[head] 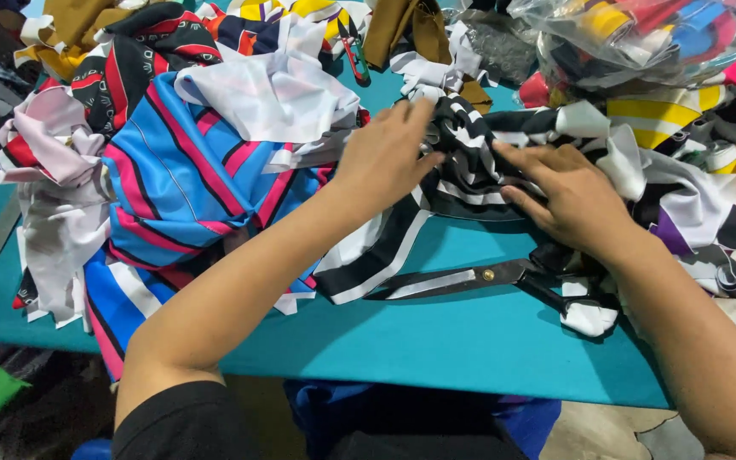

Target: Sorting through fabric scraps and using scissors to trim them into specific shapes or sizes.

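My left hand (382, 156) rests palm down on a black and white striped piece of fabric (457, 175) in the middle of a teal table (436, 336), fingers bent over its upper edge. My right hand (566, 192) presses flat on the same striped fabric from the right, fingers spread and pointing left. A strip of that fabric trails toward me to the left of a pair of large black-handled scissors (479, 278), which lie shut on the table just below my right hand, untouched.
A blue fabric with pink and black stripes (182, 183) is heaped at the left beside white and pink scraps (48, 153). More mixed scraps pile up at the right (709, 192). A clear plastic bag of coloured pieces (641, 38) sits at the back right. Small snips (353, 47) lie at the back.
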